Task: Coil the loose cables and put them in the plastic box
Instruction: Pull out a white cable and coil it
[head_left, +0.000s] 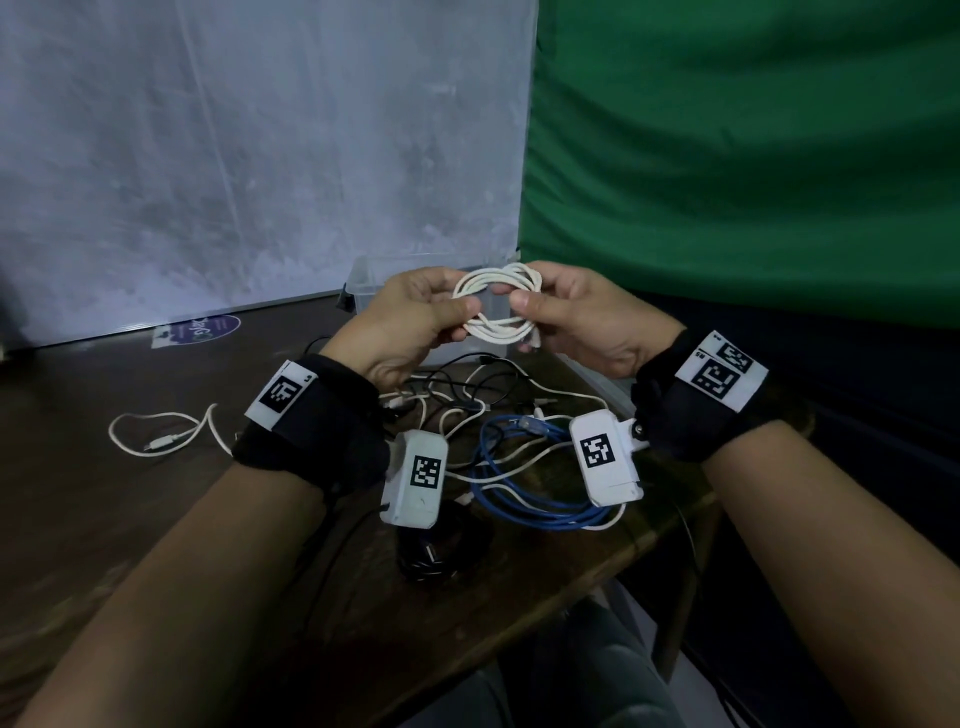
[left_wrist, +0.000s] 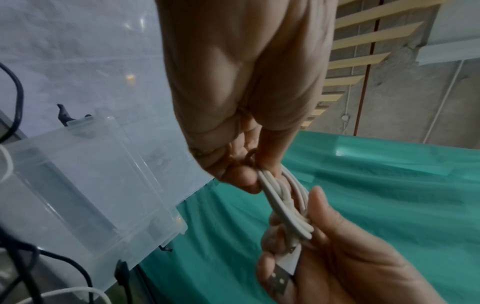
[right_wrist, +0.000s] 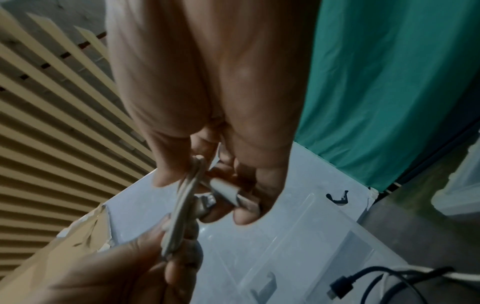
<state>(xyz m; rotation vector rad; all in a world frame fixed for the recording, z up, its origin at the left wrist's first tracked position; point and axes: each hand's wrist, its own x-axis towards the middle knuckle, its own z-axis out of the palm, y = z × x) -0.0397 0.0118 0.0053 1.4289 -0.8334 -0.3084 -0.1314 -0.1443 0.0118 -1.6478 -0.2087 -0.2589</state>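
Left hand (head_left: 402, 325): fingers and thumb curled round the left side of the white cable coil (head_left: 496, 304), holding it in the air above the counter (head_left: 104, 467).
Right hand (head_left: 576, 317): thumb and fingers pinching the right side of the same coil; the wrist views show the cable's plug end tucked against these fingers.
White cable coil: several tidy loops, wound small, held between both hands just in front of and above the plastic box (head_left: 374, 280); not yet inside it.
Plastic box: clear, lid off, standing on the counter behind the hands; as far as the wrist views show, nothing lies in the part of it that is visible.
Blue cable (head_left: 519, 483): loosely looped on the counter below the hands, uncoiled, tangled with thin white leads.
Black cables (head_left: 457, 384): loose strands in the same heap, near the box.
White cable, separate (head_left: 166, 431): lying alone on the counter to the left, well apart from the heap, uncoiled.
Dark bundle (head_left: 441, 551): near the counter's front edge; too dim to tell what it is.
Progress: early, by judgement. One cable is coiled and ready to be lowered into the box; the blue, black and remaining white cables all await coiling and stowing.
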